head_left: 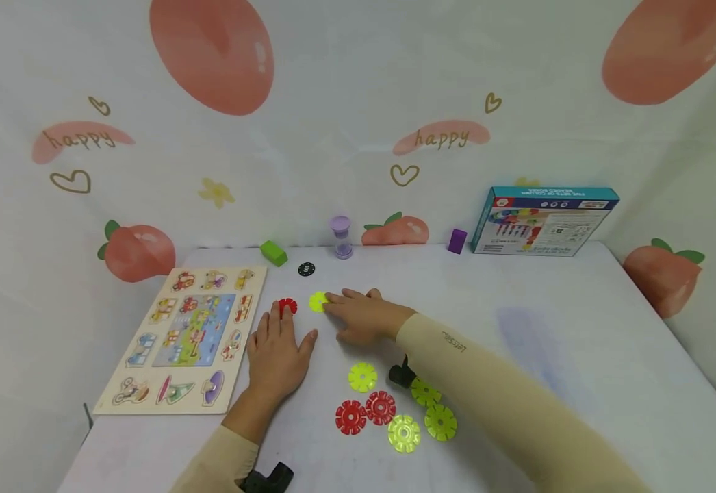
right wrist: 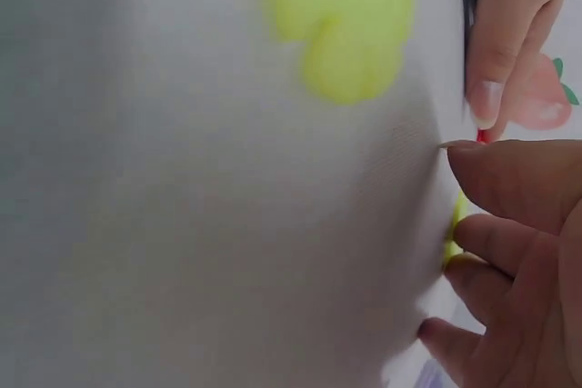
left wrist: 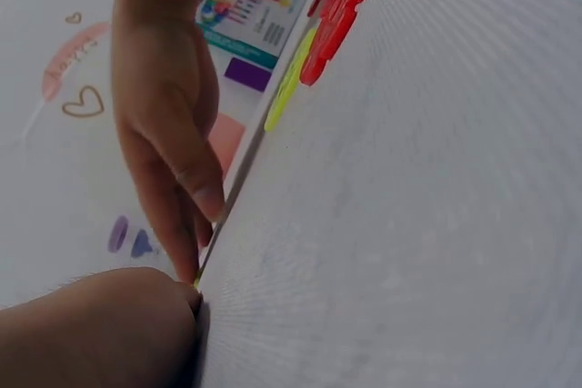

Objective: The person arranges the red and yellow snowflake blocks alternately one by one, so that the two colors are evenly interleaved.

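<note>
My left hand [head_left: 276,363] lies spread on the white table, its longer fingertips over the near edge of a red notched plastic disc [head_left: 289,303]. To the right of it, my right hand [head_left: 367,319] reaches across with fingers extended, their tips on the right edge of a yellow-green notched disc [head_left: 317,302]. The right wrist view shows those fingertips at the yellow-green disc [right wrist: 451,241] from the side, the thumb held apart. Closer to me lie two red discs [head_left: 350,417] and several yellow-green ones [head_left: 363,376], partly near the right forearm.
A wooden picture puzzle board [head_left: 107,404] lies at the left. Toward the back are a green block [head_left: 274,253], a black round chip [head_left: 306,269], a purple sand timer [head_left: 341,237], a purple block [head_left: 457,241] and a standing toy box [head_left: 543,222]. Behind them hangs a patterned cloth.
</note>
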Demonstrator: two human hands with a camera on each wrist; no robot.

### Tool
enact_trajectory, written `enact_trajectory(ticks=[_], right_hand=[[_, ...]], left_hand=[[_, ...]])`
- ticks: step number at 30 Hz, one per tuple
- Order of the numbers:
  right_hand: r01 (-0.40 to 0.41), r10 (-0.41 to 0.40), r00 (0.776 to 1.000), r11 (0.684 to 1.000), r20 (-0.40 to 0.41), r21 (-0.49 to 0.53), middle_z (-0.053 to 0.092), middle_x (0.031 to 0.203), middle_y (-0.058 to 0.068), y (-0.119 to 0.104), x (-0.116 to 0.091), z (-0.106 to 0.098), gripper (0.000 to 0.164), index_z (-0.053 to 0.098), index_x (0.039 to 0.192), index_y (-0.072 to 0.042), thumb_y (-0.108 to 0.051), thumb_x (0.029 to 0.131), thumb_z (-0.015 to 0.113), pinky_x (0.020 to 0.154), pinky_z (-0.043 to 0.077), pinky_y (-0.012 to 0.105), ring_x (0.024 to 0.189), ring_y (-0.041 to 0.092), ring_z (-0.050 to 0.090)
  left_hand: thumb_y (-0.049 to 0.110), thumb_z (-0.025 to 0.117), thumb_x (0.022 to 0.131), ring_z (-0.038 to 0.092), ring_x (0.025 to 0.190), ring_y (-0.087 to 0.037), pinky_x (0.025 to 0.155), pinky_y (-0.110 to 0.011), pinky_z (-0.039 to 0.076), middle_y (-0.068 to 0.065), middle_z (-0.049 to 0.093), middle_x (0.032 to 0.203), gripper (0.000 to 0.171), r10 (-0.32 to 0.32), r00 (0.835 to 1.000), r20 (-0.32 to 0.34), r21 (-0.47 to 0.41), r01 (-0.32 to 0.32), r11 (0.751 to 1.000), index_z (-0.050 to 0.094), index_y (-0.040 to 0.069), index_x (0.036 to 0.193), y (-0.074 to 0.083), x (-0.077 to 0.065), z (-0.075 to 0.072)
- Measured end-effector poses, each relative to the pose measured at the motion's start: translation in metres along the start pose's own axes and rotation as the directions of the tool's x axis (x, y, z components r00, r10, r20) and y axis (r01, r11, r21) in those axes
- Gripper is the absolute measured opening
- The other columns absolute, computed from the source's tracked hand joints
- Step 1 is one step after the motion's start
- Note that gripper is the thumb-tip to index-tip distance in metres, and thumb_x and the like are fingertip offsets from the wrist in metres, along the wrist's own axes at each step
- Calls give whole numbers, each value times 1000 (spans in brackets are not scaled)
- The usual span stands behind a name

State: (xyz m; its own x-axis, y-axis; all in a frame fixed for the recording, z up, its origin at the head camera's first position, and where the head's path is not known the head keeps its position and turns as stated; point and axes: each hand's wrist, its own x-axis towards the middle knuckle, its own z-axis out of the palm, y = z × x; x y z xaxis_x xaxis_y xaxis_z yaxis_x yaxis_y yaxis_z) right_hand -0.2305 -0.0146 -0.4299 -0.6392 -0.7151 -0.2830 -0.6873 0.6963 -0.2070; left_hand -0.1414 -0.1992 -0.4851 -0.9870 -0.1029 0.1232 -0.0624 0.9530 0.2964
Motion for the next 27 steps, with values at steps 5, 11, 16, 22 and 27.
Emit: enact_trajectory(ticks=[5,11,16,22,27], right_hand=[[14,-14,999,1000,38,-5,17,157,-10,-9,11,-5,61,32,150,-30,-38,94,55,107,18,58,143,19,13],[26,-27,997,1000,66,12,17,157,-11,-13,16,-7,61,32,150,-31,-38,94,56,107,17,59,144,19,11],[14,-16,998,1000,69,28,17,157,-11,-13,16,-7,65,32,150,-32,-42,92,58,108,16,59,144,19,10],[16,-18,997,1000,79,26,17,157,-9,-17,16,-8,69,32,150,-30,-44,89,60,107,17,58,144,21,10],[18,-24,997,996,75,87,14,158,-8,-16,13,-9,71,29,152,-29,-41,90,61,107,18,59,143,19,11]], left_hand=[[54,48,94,11,140,-40,104,-61,13,-17,12,157,80,-5,1000,-11,-9,5,1000,27,0,149,-2,0,-1],[54,48,94,11,140,-40,105,-62,11,-16,11,157,81,5,1000,6,-13,-5,1000,25,1,150,-4,0,-2],[55,48,93,11,140,-40,106,-61,12,-17,12,157,82,22,1000,10,0,-22,1000,25,-1,150,-4,1,-4],[54,49,93,11,141,-40,107,-60,10,-19,13,156,83,25,1000,18,24,-26,999,25,-4,148,-4,1,-5],[54,50,93,11,140,-40,107,-61,11,-19,14,156,83,24,1000,15,12,-24,1000,25,-4,148,-4,0,-5]])
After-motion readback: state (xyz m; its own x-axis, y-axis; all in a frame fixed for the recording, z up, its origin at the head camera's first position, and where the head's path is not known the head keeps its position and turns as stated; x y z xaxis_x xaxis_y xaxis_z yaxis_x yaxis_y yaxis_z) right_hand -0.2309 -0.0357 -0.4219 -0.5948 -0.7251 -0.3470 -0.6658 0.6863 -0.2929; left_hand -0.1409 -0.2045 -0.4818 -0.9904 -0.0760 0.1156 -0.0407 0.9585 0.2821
